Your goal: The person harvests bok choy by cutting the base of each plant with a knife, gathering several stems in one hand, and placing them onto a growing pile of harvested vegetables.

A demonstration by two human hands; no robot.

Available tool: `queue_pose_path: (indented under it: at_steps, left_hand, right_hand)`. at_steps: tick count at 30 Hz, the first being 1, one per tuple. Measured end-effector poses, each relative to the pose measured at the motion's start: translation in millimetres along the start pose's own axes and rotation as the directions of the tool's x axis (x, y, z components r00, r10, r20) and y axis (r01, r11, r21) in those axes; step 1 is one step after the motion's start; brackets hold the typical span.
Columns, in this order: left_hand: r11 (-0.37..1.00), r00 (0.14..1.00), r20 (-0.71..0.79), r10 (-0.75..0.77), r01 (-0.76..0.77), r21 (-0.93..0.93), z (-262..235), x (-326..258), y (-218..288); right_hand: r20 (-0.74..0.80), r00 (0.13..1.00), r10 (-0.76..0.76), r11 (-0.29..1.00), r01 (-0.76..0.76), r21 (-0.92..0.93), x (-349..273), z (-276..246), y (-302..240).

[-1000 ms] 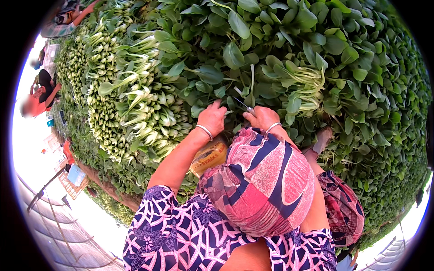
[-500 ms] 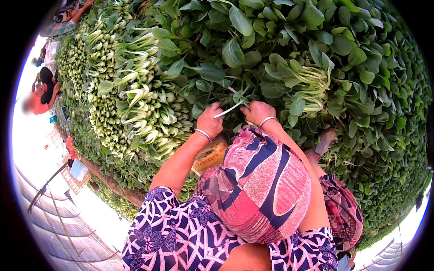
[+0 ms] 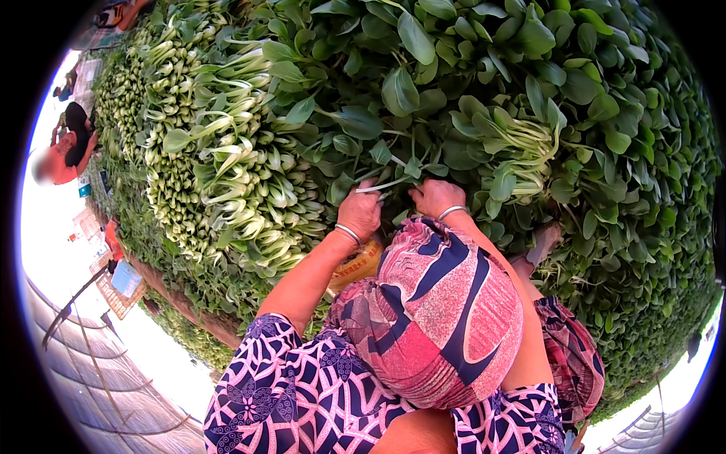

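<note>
Both my hands work low among dense, leafy green bok choy plants. My left hand (image 3: 360, 211) has its fingers curled inward, and a pale leaf stalk (image 3: 391, 184) lies across its fingertips. What those fingers grip is hidden by the hand and leaves. A short distance to the right, my right hand (image 3: 437, 198) is closed, fingers pointing down into the foliage; its grip is also hidden. Left of my hands lie rows of bok choy (image 3: 261, 170) with white-green bases exposed. A loose bunch of bok choy (image 3: 525, 151) rests on the leaves to the right.
A yellow printed package (image 3: 359, 263) sits below my left wrist, partly covered by my patterned trouser leg (image 3: 446, 295). Standing bok choy plants (image 3: 628, 174) fill the right side. Another person (image 3: 68, 147) crouches at the far left, near a crate (image 3: 119, 291).
The pale stalk has tilted flatter and shifted across my left fingertips. Both hands sit slightly lower and farther right in the picture, as the view has shifted a little.
</note>
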State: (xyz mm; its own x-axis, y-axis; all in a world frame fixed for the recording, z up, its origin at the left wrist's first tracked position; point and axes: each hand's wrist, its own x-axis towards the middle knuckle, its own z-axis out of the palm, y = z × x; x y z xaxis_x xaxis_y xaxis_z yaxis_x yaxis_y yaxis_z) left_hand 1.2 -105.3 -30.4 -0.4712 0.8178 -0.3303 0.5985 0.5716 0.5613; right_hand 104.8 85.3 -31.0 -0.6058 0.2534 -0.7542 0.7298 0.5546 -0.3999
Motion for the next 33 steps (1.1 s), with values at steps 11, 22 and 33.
queue_pose_path:
  at_steps: [11, 22, 33]
  left_hand:
    - [0.998, 0.999, 0.000, -0.035, 0.035, -0.049, 0, 0, 1]
    - [0.995, 0.998, -0.010, -0.057, 0.056, -0.088, 1, -2, 1]
    - [0.992, 0.994, -0.092, -0.063, 0.052, -0.113, 6, -3, 0]
  right_hand:
    - [-0.100, 0.995, -0.005, 1.000, 0.007, 0.023, -4, 1, 1]
    - [-0.069, 0.997, -0.018, 0.999, 0.016, -0.032, -5, 13, 8]
    - [0.028, 0.999, 0.023, 0.998, -0.021, -0.053, 5, 13, -3]
